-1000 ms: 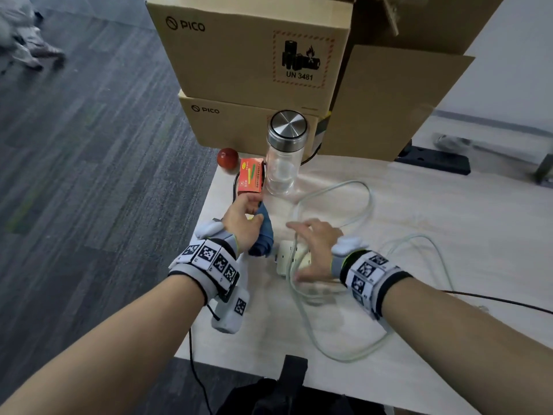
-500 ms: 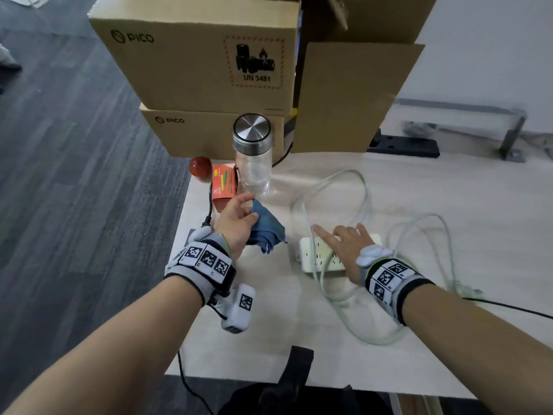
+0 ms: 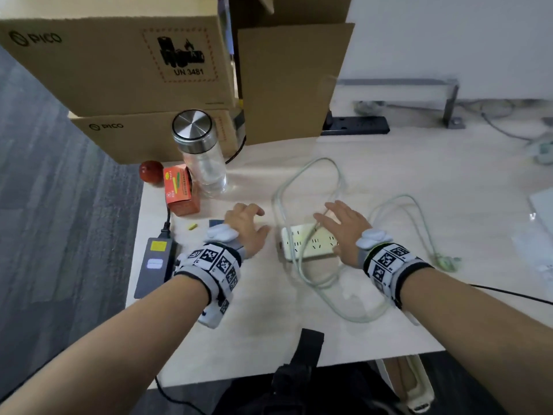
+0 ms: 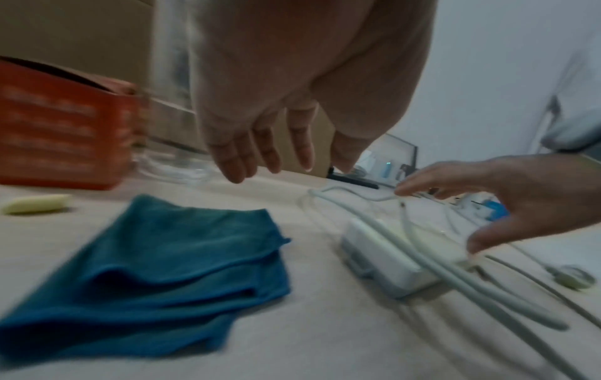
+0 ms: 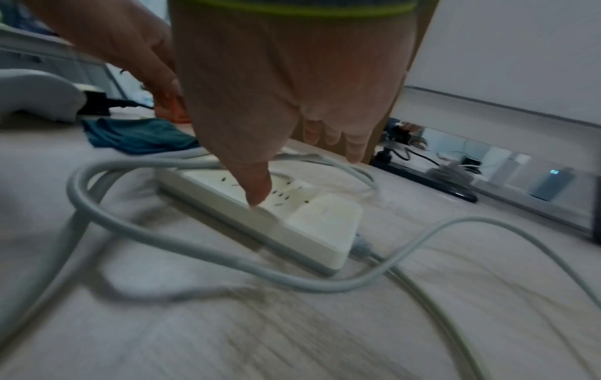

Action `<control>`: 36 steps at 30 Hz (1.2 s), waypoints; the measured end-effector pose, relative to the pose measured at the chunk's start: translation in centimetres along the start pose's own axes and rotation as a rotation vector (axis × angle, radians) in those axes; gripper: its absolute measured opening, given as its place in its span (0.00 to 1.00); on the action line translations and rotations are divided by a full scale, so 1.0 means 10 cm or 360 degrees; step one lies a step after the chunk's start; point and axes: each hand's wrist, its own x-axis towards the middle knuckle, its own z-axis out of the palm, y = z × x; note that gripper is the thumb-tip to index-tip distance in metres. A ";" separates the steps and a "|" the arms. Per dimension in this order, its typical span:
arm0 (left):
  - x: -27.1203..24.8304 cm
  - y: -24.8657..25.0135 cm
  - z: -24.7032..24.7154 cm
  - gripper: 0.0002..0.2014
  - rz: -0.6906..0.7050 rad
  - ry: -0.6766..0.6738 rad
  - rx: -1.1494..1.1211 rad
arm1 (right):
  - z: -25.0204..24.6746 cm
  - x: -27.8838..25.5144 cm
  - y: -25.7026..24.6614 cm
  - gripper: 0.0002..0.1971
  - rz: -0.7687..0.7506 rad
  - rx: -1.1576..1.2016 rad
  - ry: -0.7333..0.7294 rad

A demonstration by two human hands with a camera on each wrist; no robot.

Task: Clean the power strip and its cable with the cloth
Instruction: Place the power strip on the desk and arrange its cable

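Observation:
The blue cloth (image 4: 162,257) lies folded on the table, loose; in the head view only a corner of the cloth (image 3: 216,222) shows beside my left wrist. My left hand (image 3: 248,223) hovers just above it with relaxed fingers (image 4: 234,164) and holds nothing. To its right lies the white power strip (image 3: 305,242) with its pale cable (image 3: 302,274) looped over and around it. My right hand (image 3: 338,224) is spread over the strip, the thumb (image 5: 257,190) touching its top face (image 5: 312,218). The cable (image 5: 156,231) curls across the strip's front.
A glass bottle with a steel lid (image 3: 203,163), an orange box (image 3: 179,190) and a red ball (image 3: 151,172) stand behind my left hand. Stacked cardboard boxes (image 3: 119,70) close the back. A grey power adapter (image 3: 154,262) lies at the table's left edge, near a small yellow piece (image 3: 192,226).
My left hand has let go of the blue cloth, which now lies flat on the table under it. My right hand has stayed on the power strip.

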 end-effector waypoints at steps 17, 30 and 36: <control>-0.27 1.26 0.76 0.17 0.1104 -0.0941 0.1408 | 0.11 -0.50 1.35 0.32 0.0218 0.0009 -0.0116; -0.21 1.45 0.30 0.09 -0.0114 0.0521 -0.0259 | 0.12 -0.11 1.97 0.43 0.0623 0.0587 -0.0082; -0.31 1.33 0.23 0.12 -0.0133 0.1045 -0.0289 | 0.07 0.01 1.78 0.28 0.0545 0.0806 0.0080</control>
